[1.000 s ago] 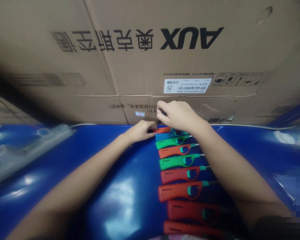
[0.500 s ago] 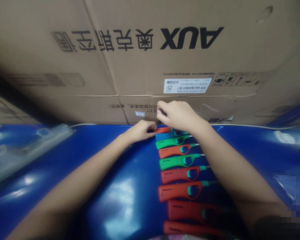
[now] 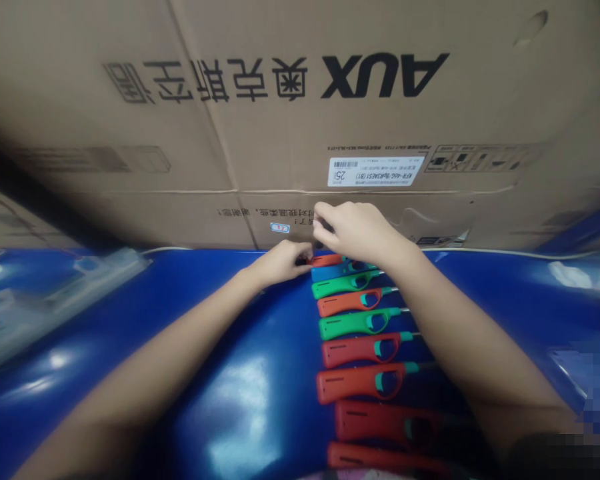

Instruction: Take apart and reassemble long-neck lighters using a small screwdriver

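Several long-nosed gas lighters lie side by side in a column on a blue tabletop, nozzles pointing right. At the far end is an orange lighter (image 3: 329, 259); my left hand (image 3: 283, 261) pinches its handle end between thumb and fingers. Just above it, my right hand (image 3: 354, 230) is closed with curled fingers, and whatever it may hold is hidden. Nearer me follow a blue lighter (image 3: 327, 273), a green lighter (image 3: 333, 287), another orange lighter (image 3: 343, 304), a second green lighter (image 3: 345, 325) and red ones such as this red lighter (image 3: 353, 349).
A large cardboard box (image 3: 280, 147) with upside-down print stands along the far edge of the blue table (image 3: 220, 353). Clear plastic bags (image 3: 75, 300) lie at the left. A thin pale cord (image 3: 505, 253) runs along the box's foot, and white crumpled material (image 3: 573, 273) lies at the right.
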A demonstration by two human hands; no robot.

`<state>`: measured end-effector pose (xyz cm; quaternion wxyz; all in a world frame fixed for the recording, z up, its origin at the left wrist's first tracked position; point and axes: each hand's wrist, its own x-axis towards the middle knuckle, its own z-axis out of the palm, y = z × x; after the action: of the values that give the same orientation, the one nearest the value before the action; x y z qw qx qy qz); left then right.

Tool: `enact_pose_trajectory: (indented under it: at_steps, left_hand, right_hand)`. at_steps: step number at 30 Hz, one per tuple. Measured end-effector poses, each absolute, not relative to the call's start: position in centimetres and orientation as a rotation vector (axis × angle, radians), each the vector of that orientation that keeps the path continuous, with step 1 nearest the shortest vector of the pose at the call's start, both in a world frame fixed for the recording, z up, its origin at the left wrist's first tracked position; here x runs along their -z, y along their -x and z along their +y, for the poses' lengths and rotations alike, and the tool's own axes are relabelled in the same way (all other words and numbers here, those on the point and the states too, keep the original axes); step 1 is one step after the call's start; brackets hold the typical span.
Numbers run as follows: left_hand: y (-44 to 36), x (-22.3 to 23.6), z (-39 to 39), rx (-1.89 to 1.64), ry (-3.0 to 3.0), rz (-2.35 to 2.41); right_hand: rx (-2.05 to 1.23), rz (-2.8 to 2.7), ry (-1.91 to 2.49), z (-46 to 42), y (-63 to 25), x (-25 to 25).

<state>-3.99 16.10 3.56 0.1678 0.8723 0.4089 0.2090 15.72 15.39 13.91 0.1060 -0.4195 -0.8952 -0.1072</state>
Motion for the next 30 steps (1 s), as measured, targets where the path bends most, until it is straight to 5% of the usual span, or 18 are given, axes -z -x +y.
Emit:
enact_pose_trajectory:
  at_steps: [30]
  left_hand:
    - [3.96, -3.03, 16.29, -0.622, -2.473, 1.167]
  right_hand:
    - [0.295, -2.616, 1.18, 15.48, -15.59, -13.55]
